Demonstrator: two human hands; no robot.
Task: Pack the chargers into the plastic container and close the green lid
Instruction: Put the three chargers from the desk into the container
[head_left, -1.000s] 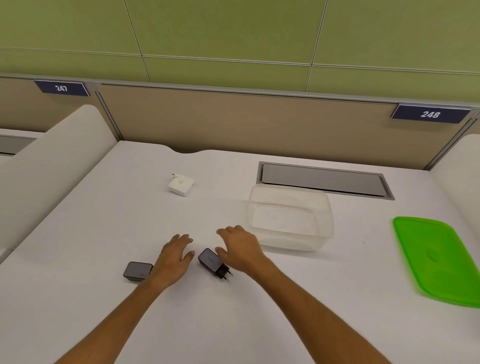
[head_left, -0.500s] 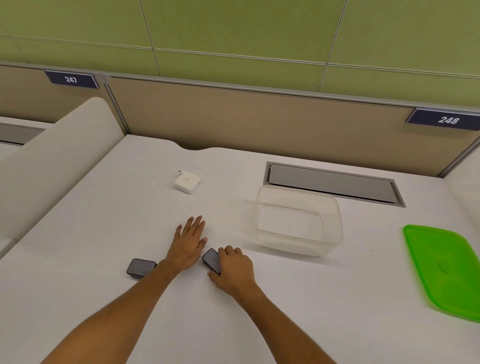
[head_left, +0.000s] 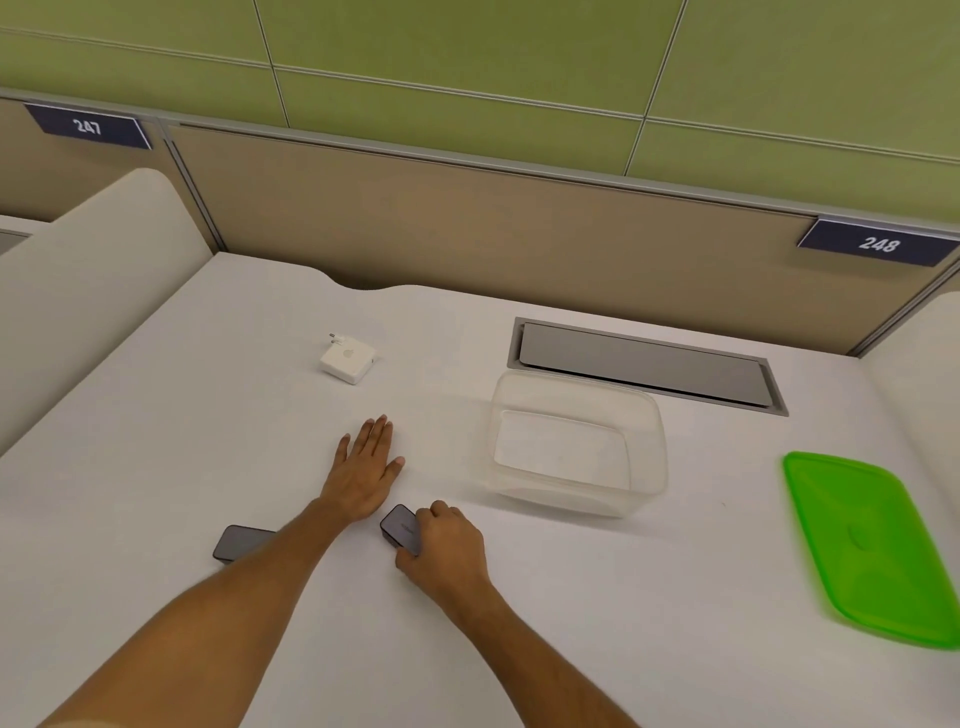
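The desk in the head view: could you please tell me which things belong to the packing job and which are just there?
Job: clear plastic container; green lid; white charger; dark charger under the right hand; second dark charger.
Just there: grey cable hatch; number plates 247 and 248.

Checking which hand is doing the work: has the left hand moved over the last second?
Yes. The left hand slid forward, away from the dark charger by its forearm and toward the white charger, fingers flat and open.
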